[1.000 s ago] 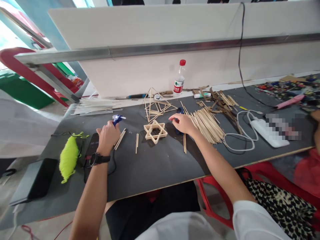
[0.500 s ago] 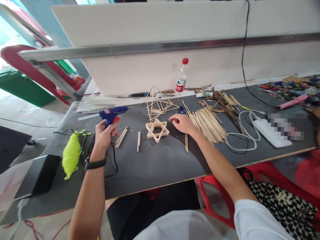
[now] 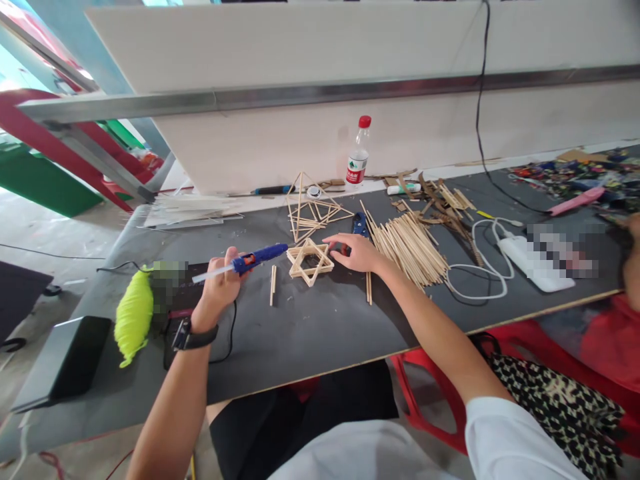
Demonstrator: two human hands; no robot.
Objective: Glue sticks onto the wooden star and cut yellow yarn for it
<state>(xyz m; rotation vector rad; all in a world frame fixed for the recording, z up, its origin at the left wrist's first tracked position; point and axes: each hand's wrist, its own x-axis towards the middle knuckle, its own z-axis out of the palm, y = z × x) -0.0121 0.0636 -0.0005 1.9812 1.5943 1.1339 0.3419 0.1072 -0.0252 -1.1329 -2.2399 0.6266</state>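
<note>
My left hand [image 3: 221, 283] is wrapped around a blue hot glue gun [image 3: 260, 259], whose nozzle points right toward a star [image 3: 299, 272] of stacked wooden sticks. A pale glue stick [image 3: 213, 273] juts from the gun's back end. Beside the star's right points is my right hand [image 3: 357, 252], fingers bent and apart with nothing visible in them; whether the fingertips touch the star I cannot tell. Behind the star stands a stick frame [image 3: 299, 207] of triangles. Short loose sticks [image 3: 273, 285] lie between the gun and the star.
Right of my right hand are a heap of wooden sticks [image 3: 413, 250] and a blue-handled tool [image 3: 359, 225]. A bottle [image 3: 357, 157] stands by the board. A white power strip [image 3: 535, 263], yellow-green toy [image 3: 134, 320] and black box [image 3: 83, 360] lie farther out. Another person's arm [image 3: 633, 260] shows at right.
My left hand has turned the glue gun and brought its nozzle right, close to the star. My right hand has moved slightly toward the star's right side. The view has shifted a little.
</note>
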